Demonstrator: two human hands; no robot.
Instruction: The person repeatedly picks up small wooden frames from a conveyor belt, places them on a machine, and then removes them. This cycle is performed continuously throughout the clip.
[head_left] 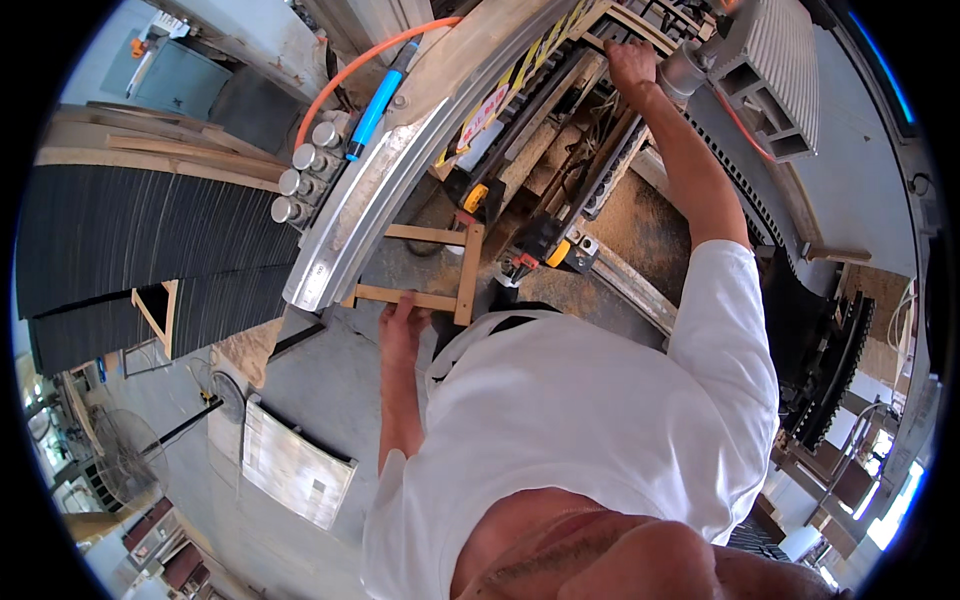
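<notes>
My left hand (402, 325) is closed around the lower bar of a wooden frame (469, 272), made of flat pale bars joined at the corners. The frame hangs at my waist, beside the near end of a machine. Far ahead, my right hand (632, 72) reaches over the machine, its fingers bent onto a second wooden frame (655, 35); the fingertips are partly hidden. Below that hand run the machine's dark rails (545, 125), with yellow-and-black parts (476, 197) at their near ends.
A curved metal beam (365, 190) with round silver knobs (308, 158) and a blue tube (383, 100) lies left. Beyond it stand stacked dark strips (150, 235). Sawdust (645, 225) covers the machine bed. A ribbed metal housing (765, 75) is right of my right hand.
</notes>
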